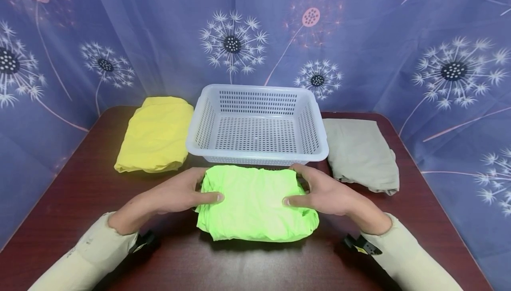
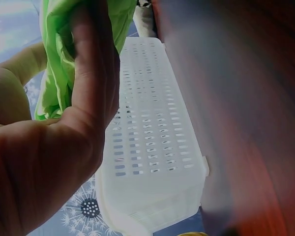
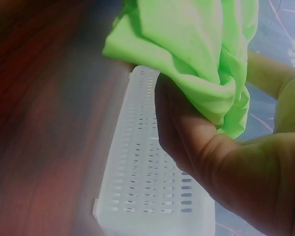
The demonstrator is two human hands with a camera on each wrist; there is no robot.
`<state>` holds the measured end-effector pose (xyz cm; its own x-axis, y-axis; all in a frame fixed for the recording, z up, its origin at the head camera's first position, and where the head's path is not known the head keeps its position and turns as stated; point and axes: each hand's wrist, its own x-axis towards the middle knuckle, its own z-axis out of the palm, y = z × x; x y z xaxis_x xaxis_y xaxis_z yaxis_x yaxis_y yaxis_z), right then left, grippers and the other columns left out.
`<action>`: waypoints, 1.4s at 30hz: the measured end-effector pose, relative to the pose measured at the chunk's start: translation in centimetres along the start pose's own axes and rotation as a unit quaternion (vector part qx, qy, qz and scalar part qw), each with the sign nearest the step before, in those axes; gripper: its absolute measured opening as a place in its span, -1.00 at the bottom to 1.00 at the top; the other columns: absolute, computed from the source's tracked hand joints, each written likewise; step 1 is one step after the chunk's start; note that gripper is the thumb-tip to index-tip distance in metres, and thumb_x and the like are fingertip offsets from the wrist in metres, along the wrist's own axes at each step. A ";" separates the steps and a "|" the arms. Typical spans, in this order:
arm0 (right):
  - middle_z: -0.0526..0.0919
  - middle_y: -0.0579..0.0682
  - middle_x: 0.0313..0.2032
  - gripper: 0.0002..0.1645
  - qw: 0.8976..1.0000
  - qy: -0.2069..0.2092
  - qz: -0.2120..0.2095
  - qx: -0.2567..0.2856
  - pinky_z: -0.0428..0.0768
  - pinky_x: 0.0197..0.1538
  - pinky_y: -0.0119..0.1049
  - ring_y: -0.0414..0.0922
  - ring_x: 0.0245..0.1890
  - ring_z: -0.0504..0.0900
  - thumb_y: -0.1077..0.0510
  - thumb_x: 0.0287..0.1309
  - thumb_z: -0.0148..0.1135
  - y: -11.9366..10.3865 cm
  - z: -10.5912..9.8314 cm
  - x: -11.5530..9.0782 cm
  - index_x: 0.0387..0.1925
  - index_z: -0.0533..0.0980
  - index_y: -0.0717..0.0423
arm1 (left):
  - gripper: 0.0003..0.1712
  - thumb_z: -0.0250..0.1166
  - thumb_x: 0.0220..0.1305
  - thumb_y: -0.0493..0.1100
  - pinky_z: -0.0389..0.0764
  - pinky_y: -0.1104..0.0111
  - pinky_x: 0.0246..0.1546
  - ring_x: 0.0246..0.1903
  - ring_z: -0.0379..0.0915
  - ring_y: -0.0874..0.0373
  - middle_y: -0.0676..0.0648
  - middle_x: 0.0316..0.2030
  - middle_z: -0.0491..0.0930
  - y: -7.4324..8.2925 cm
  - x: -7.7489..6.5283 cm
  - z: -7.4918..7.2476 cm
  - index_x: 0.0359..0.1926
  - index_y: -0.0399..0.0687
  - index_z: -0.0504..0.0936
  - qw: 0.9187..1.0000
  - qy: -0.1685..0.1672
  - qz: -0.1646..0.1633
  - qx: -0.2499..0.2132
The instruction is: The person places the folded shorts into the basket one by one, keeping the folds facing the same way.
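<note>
A folded bright green cloth [image 1: 255, 206] is held up between both hands, just in front of the white plastic basket [image 1: 199, 150]. My left hand [image 1: 181, 191] grips its left side, thumb on top and fingers underneath. On the opposite side my right hand [image 1: 325, 191] holds it the same way. In the left wrist view the fingers [image 2: 91, 64] lie under the green cloth [image 2: 56, 73], with the basket wall behind. The right wrist view has the cloth's [image 3: 187, 44] loose folds hanging over the right fingers. Inside the basket only its perforated floor and walls show.
A folded yellow cloth [image 1: 157, 133] lies on the dark wooden table [image 1: 259, 269] left of the basket. Right of the basket lies a folded grey cloth [image 1: 361, 153]. A blue curtain [image 1: 167, 38] with dandelion prints hangs behind the table and along its sides.
</note>
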<state>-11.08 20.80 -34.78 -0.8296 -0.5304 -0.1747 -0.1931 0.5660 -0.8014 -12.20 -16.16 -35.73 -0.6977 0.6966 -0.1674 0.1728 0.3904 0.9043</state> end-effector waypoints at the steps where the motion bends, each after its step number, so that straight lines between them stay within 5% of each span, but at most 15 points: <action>1: 0.34 0.07 0.53 0.07 1.000 0.001 -0.002 0.000 0.30 0.46 0.22 0.04 0.46 0.34 -0.09 0.23 0.54 -0.1 -0.1 0.0 0.56 0.22 0.21 | -0.59 0.38 0.48 -0.07 0.70 0.30 -0.10 -0.20 0.71 0.11 0.00 -0.16 0.78 0.1 0.0 0.0 0.23 -0.14 0.59 1.000 -0.001 0.001 -0.004; 17: 0.51 -0.01 0.31 -0.05 1.000 0.000 -0.024 0.005 0.58 0.15 -0.05 -0.02 0.08 0.54 -0.05 0.23 0.55 -1.0 -0.5 -0.5 0.52 0.31 0.10 | -0.57 0.37 0.49 -0.10 0.70 0.29 -0.03 -0.13 0.71 0.09 -0.01 -0.10 0.79 0.7 -0.4 0.0 0.27 -0.12 0.57 1.000 -0.003 0.018 -0.020; 22: 0.52 0.00 -0.10 -0.07 0.999 0.005 -0.030 0.012 0.58 -0.22 -0.23 -0.08 -0.29 0.50 0.01 0.23 0.56 -1.5 -0.8 -0.9 0.54 0.32 -0.05 | -0.56 0.36 0.50 -0.13 0.72 0.26 -0.04 -0.12 0.73 0.07 -0.04 -0.06 0.78 1.0 -0.4 -0.2 0.30 -0.11 0.55 0.999 -0.011 0.029 -0.037; 26: 0.38 -0.01 -0.34 -0.07 0.999 0.010 -0.042 0.009 0.52 -0.32 -0.25 -0.12 -0.42 0.41 0.03 0.22 0.57 -1.7 -1.0 -1.0 0.54 0.32 -0.14 | -0.58 0.35 0.51 -0.14 0.74 0.23 -0.08 -0.14 0.74 0.05 -0.06 -0.07 0.78 1.2 -0.4 -0.3 0.29 -0.14 0.55 0.998 -0.015 0.034 -0.045; 36: 0.47 -0.01 -0.15 -0.02 0.998 0.014 -0.067 0.014 0.56 -0.26 -0.23 -0.06 -0.37 0.45 0.07 0.23 0.57 -1.8 -1.3 -0.9 0.58 0.28 -0.19 | -0.63 0.30 0.54 -0.19 0.78 0.16 -0.23 -0.26 0.77 -0.01 -0.14 -0.16 0.79 1.5 -0.3 -0.3 0.25 -0.25 0.53 0.996 -0.025 0.042 -0.069; 42: 0.45 0.02 -0.25 -0.03 0.998 0.021 -0.063 0.014 0.57 -0.26 -0.22 -0.05 -0.39 0.46 0.06 0.23 0.57 -1.9 -1.5 -1.0 0.57 0.29 -0.20 | -0.62 0.28 0.56 -0.18 0.78 0.11 -0.21 -0.25 0.78 -0.07 -0.11 -0.14 0.80 1.6 -0.3 -0.6 0.29 -0.18 0.51 0.996 -0.025 0.040 -0.074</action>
<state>-10.65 21.19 -32.23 -0.8212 -0.5686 -0.0486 -0.2829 0.4795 -0.8307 -12.10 -16.08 -33.99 -0.6503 0.7519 -0.1089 0.1190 0.2424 0.9629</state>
